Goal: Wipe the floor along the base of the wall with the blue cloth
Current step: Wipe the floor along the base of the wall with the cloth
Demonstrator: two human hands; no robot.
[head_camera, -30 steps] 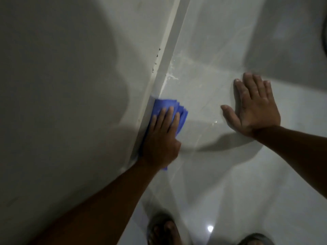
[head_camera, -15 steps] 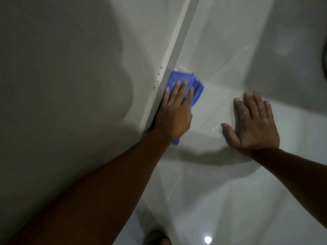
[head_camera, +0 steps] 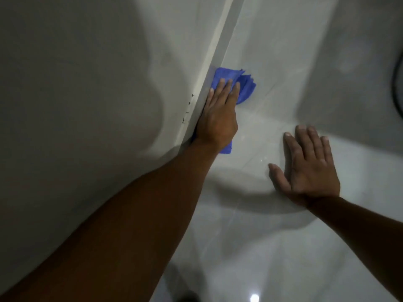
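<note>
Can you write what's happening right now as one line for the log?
left hand: flat on blue cloth at wall base | right hand: open, flat on floor | step: wiping

Left hand (head_camera: 218, 118) presses blue cloth (head_camera: 244, 88) against the wall (head_camera: 87, 105) base; right hand (head_camera: 309, 168) flat on floor (head_camera: 283, 51).

The blue cloth (head_camera: 244, 88) is a solid, vivid blue with no pattern. The floor (head_camera: 283, 62) is glossy pale grey-white tile with faint veining, perhaps marbled. The wall (head_camera: 87, 83) is plain off-white, carrying small dark specks (head_camera: 188, 110).
</note>
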